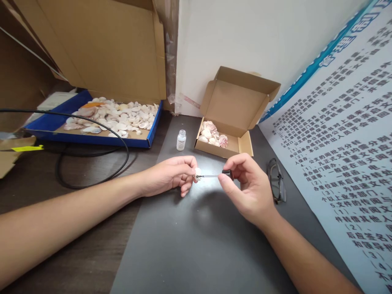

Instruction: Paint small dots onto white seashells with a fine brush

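Pinched between the thumb and fingers of my left hand (174, 176) is a small white seashell (198, 174). My right hand (249, 185) grips the black cap of a brush applicator (227, 174), whose thin stem points left. The dark tip of the stem meets the shell, as far as I can see. Beyond my left hand stands a small clear glass bottle (181, 141) with a printed label, upright and uncapped. Behind my right hand sits a small open cardboard box (241, 92) with several shells (211, 132) in its left part.
A larger blue-edged box (128, 143) full of pale shells (122, 116) stands open at the back left. A black cable (124, 153) loops before it. Glasses (277, 181) lie at the right, beside a printed poster (343, 134). A dark mat (171, 253) covers the table.
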The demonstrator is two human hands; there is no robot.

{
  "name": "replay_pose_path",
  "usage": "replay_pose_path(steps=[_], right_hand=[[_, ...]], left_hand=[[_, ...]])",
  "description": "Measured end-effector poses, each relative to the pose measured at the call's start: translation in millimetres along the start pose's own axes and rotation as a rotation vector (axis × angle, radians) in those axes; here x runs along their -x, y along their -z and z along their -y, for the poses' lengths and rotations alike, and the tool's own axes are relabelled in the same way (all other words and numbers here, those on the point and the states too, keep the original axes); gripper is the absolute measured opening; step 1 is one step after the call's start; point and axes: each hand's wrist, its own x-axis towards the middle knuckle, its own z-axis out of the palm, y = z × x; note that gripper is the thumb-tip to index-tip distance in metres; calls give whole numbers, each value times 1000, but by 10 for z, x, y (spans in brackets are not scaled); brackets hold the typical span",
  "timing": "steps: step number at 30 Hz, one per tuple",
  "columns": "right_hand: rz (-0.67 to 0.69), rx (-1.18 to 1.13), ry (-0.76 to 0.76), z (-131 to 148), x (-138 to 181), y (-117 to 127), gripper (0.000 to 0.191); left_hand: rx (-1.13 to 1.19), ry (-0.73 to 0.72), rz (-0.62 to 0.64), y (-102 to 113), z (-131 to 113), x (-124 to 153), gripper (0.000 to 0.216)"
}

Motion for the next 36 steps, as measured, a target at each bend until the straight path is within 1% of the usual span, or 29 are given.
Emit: replay_pose_path(steps=[3, 6, 10, 14, 21, 27, 32, 36], right_hand=[[3, 18, -24, -1, 10, -5, 16], [-19, -11, -11, 7, 16, -10, 16], [-6, 0, -10, 4, 8, -18, 16], [-53, 38, -27, 3, -4, -18, 17], [-45, -8, 47, 43, 37, -13, 19], [-50, 11, 7, 20, 14, -31, 19], [-85, 17, 2, 13, 11, -35, 19], [-46, -12, 18, 2, 29, -35, 18]], left_hand=[[4, -6, 3, -2, -3, 1, 12], [-3, -9, 2, -3, -3, 2, 12], [-5, -9, 5, 1, 8, 1, 11], [0, -18, 0, 3, 15, -2, 10], [16, -19, 4, 11, 15, -2, 11], [52, -23, -9, 1, 14, -5, 13], [61, -23, -8, -5, 1, 0, 15], [70, -19, -19, -12, -3, 0, 15]])
